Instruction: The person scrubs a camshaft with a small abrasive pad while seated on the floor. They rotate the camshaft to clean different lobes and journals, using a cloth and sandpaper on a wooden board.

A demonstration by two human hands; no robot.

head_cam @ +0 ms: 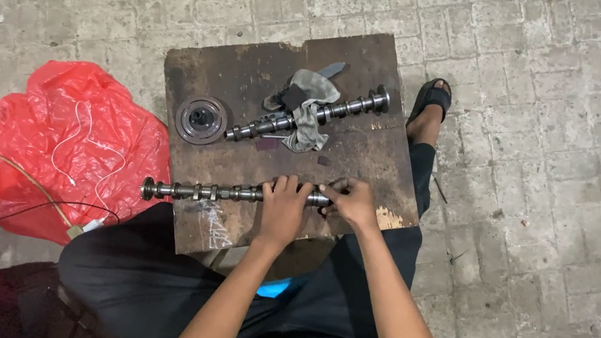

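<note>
A long metal camshaft [204, 192] lies across the near part of a dark wooden board [367, 155]. My left hand [283, 208] grips the shaft near its middle, fingers wrapped over it. My right hand [350, 201] closes around the shaft's right end. A second camshaft [342, 108] rests diagonally farther back on the board, with a grey rag [308, 118] draped over it. A round metal pulley [200, 119] sits at the board's left side.
A red plastic bag [71, 145] with a thin white cord lies on the paved ground to the left, beside dark cables [5, 207]. My sandalled foot [430, 101] is at the board's right edge. Grey paving stones [554, 193] surround everything.
</note>
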